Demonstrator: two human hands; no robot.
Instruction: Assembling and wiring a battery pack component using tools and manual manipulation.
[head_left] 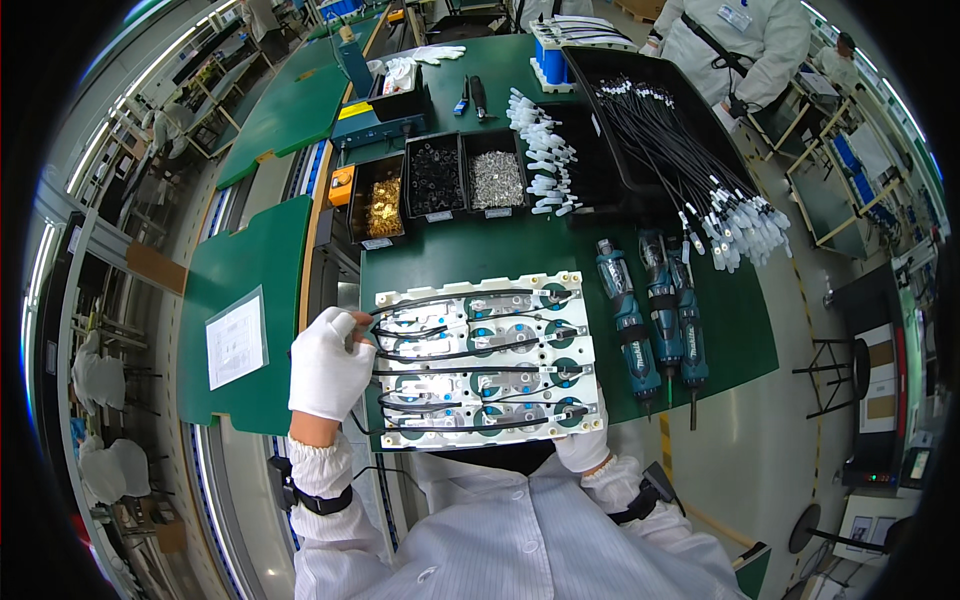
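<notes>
- Striped light coat (515,530) of the person is nearest to the camera, on the near side of both grips.
- White module (480,360) is between the two grips, right before the body, probably so that both hands reach its edges. I cannot tell if it rests fully on the green tabletop (415,260).
- Left hand (330,365), in a white glove, is bent at the module's left side. Its grip seems closed upon the end of the upper black cable (440,298), perhaps so that the cable does not spring away.
- Right hand (583,450) is at the near right corner of the module, maybe for steadying it. The fingers are hidden, so I cannot tell whether this grip is open or closed.
- Three teal screwdrivers (660,310) lie beyond and to the right of the right grip, likely to be close but apart from the module.
- Three black bins (464,172) stand beyond the left grip, with golden, black and silver small parts; separate walls presumably prevent mixing.
- Large black tray (610,150) is farther beyond the right grip. Its cables show white connectors (740,225) over the near rim, perhaps for easy picking.
</notes>
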